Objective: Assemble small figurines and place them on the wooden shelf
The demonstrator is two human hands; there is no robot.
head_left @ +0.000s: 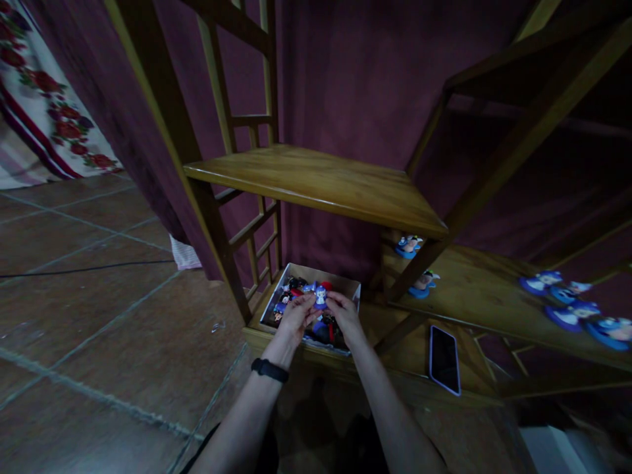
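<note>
Both hands hold a small purple-and-white figurine (320, 297) upright over a shallow white box (349, 288). My left hand (297, 317) pinches it from the left, a dark band round that wrist. From the other side, the fingertips of my right hand (344, 312) close on its right edge. Beneath and around the hands, the box holds several jumbled figurines (285, 299) in dark, red, blue and purple colours. My hands cover part of the box's contents. The box rests on the lowest board of a wooden shelf.
A wooden shelf board (316, 181) spans above the box. To the right, several figurines on blue or purple bases, such as one (422, 284) near a slanting post, stand on another board (474, 289). A phone (444, 359) lies on the low board. A cable (89, 270) crosses the tiled floor.
</note>
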